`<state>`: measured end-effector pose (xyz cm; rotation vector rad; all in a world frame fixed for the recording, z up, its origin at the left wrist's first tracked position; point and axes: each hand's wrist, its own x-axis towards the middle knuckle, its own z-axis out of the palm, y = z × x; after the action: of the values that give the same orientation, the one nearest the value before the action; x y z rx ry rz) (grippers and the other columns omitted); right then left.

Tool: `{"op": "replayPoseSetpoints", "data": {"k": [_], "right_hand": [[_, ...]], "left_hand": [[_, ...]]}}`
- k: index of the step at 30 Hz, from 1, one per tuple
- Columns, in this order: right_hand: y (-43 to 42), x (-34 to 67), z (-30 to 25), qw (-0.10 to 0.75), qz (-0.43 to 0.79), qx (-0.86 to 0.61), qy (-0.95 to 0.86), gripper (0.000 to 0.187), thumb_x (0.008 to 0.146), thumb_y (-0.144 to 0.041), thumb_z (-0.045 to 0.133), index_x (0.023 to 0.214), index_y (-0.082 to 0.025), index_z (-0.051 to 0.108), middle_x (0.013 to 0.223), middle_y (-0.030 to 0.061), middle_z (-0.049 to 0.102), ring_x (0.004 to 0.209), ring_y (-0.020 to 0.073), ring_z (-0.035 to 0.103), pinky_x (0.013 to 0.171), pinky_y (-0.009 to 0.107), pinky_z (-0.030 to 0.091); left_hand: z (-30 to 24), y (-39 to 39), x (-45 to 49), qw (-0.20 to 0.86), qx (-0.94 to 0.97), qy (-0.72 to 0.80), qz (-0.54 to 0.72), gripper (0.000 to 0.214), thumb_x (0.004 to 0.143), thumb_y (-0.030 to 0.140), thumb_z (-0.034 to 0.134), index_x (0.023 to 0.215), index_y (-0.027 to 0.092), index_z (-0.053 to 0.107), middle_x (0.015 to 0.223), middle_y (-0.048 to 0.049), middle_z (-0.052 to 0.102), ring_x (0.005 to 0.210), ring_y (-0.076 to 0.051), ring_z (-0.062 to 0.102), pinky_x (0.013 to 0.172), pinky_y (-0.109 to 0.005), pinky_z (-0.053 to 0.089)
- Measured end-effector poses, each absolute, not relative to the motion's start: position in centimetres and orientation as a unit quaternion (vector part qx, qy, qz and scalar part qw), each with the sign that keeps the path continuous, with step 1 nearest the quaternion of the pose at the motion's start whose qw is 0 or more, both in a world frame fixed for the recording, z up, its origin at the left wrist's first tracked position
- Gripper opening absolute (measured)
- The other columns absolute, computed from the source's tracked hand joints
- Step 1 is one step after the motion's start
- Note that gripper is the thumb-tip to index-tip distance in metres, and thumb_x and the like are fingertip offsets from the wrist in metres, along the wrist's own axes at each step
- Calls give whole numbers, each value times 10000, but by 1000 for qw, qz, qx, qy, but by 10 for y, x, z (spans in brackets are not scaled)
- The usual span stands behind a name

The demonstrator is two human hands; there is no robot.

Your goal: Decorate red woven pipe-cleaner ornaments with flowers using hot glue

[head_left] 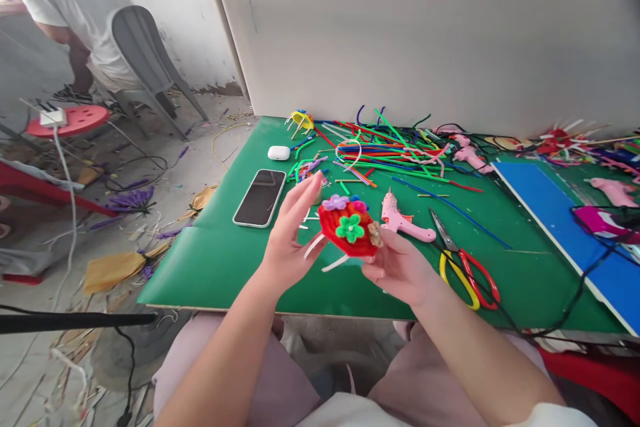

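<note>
The right hand (400,267) pinches the edge of a red fuzzy piece (330,228) between its thumb and fingers. The red fuzzy piece is up above the green table (210,267), right between the two hands. It has a green flower (350,229), a purple flower (335,203) and more little flowers on it, and white sticks (335,264) poke out toward the left fingers. The left hand (287,237) has its fingers stretched up and its thumb spread wide; I cannot tell if the thumb touches a stick. Just left of the left fingers lies a phone (260,198), and a small white case (279,153) sits past their tips. Just beyond the right fingers is a pink glue gun (395,217). Scissors (453,250) with red and yellow handles lie to their right. Farther out from both hands is a messy pile of colored fuzzy sticks (395,153).
</note>
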<state>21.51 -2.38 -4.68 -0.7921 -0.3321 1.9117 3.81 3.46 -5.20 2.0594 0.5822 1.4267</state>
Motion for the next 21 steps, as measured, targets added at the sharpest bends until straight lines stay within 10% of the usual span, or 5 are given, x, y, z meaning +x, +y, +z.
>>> {"op": "replayPoseSetpoints", "data": {"k": [4,11,21], "right_hand": [[-19,238,-48,552,761,-315,-133,172,685,-299,701,740,-215,561,587,-81,486,490,32,432,364,96,305],[-14,257,-65,577,736,-329,-132,212,699,-317,695,735,-195,526,607,-77,479,515,26,438,371,84,319],[-17,250,-71,588,733,-322,-116,187,701,-260,712,768,-177,559,628,-62,515,505,30,468,348,96,346]], "left_hand": [[-62,45,43,323,779,304,443,761,782,217,583,1408,277,154,1409,-120,349,1301,-235,334,1040,-413,343],[-55,16,67,147,716,438,524,150,778,175,567,900,197,650,783,2,638,559,-60,492,547,-187,426],[-55,-1,92,509,598,465,408,200,772,358,597,827,175,655,470,46,538,412,-50,460,395,-143,349]]}}
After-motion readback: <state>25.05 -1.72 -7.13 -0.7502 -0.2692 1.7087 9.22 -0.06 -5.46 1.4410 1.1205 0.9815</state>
